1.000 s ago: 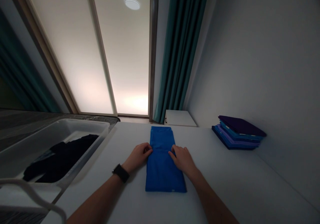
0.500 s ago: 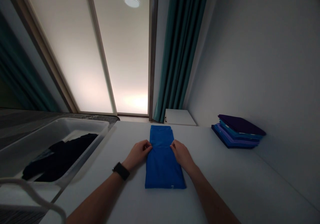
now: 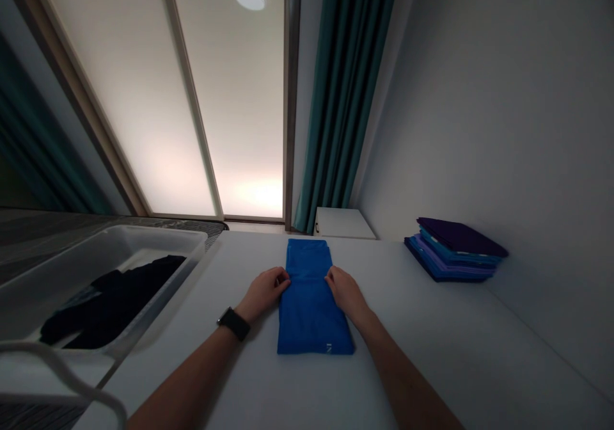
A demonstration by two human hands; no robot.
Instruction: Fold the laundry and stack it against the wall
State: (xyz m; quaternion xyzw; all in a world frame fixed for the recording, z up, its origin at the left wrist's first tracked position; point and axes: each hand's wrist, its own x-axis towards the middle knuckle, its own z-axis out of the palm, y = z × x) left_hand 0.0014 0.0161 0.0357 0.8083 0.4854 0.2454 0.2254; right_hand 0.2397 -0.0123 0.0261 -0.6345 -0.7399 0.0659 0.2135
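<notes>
A bright blue cloth [image 3: 309,302], folded into a long narrow strip, lies flat on the white table [image 3: 455,353] and runs away from me. My left hand [image 3: 263,292], with a dark watch on its wrist, pinches the strip's left edge about halfway along. Opposite it, my right hand [image 3: 345,291] pinches the right edge. A small white tag shows near the strip's near end.
A stack of folded blue and purple cloths [image 3: 453,249] sits at the back right by the wall. A clear plastic bin [image 3: 100,276] holding dark clothes stands at the left. Behind the table are a small white cabinet [image 3: 343,224], teal curtains and a lit window.
Both hands have crept a little farther along the strip's edges, away from me. The view has tilted slightly.
</notes>
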